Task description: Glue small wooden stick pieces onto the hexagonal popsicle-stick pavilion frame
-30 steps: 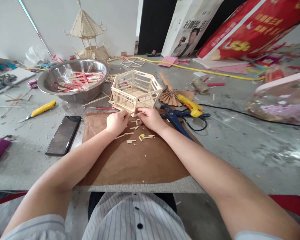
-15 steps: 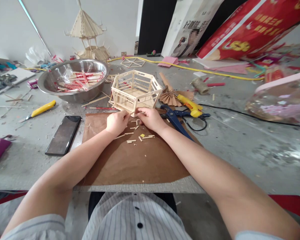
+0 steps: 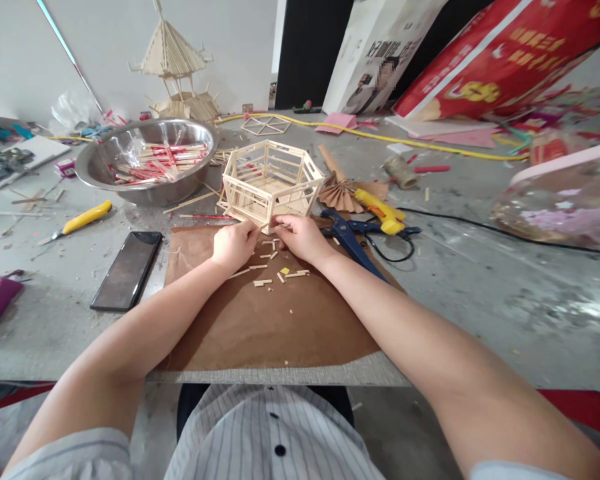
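Note:
A six-sided open frame of thin wooden sticks (image 3: 271,198) stands at the far edge of a brown sheet (image 3: 280,333). My left hand (image 3: 235,247) is closed at its near lower corner, thumb and forefinger pinched on the base of the frame. Right beside it, my right hand (image 3: 300,237) pinches at the same corner from the other side. Whether a small stick piece is between the right fingertips is too small to make out. Several short cut stick pieces (image 3: 263,283) lie on the sheet below the hands.
A steel bowl (image 3: 155,193) of wrapped sticks stands back left, near a yellow utility knife (image 3: 86,217) and a phone (image 3: 127,270). Blue cutters (image 3: 353,243) and a yellow glue gun (image 3: 383,212) lie right. Behind is a stick pagoda (image 3: 173,57).
Almost nothing differs. The fingers of my right hand have shifted very slightly at the corner; the frame and the left hand look the same.

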`<action>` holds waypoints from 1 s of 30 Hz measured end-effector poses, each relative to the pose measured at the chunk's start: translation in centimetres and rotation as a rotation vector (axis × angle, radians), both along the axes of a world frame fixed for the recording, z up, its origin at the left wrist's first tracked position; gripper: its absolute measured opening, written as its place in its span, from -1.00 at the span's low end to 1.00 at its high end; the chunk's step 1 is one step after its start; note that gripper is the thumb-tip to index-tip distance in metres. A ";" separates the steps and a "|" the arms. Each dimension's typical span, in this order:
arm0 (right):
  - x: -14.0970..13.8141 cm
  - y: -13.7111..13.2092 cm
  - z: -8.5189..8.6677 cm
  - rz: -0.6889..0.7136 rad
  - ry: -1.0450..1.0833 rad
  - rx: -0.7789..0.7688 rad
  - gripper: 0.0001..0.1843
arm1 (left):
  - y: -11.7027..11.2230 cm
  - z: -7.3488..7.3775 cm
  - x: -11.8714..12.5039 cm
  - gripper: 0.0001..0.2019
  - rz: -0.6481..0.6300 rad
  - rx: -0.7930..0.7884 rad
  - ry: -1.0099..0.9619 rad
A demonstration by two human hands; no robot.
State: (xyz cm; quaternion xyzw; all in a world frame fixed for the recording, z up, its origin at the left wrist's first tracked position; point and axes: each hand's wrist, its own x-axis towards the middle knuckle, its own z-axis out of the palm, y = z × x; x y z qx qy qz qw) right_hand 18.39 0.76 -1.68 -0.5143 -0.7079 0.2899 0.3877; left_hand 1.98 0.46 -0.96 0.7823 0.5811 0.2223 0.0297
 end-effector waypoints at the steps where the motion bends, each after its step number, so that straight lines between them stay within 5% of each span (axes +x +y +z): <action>1: 0.0 0.0 0.0 0.000 -0.002 0.003 -0.75 | 0.0 0.0 0.0 -0.69 0.000 0.000 0.000; 30: 0.0 -0.1 0.1 0.003 -0.028 0.015 -0.78 | 0.1 -0.1 -0.1 -0.69 -0.004 0.010 -0.003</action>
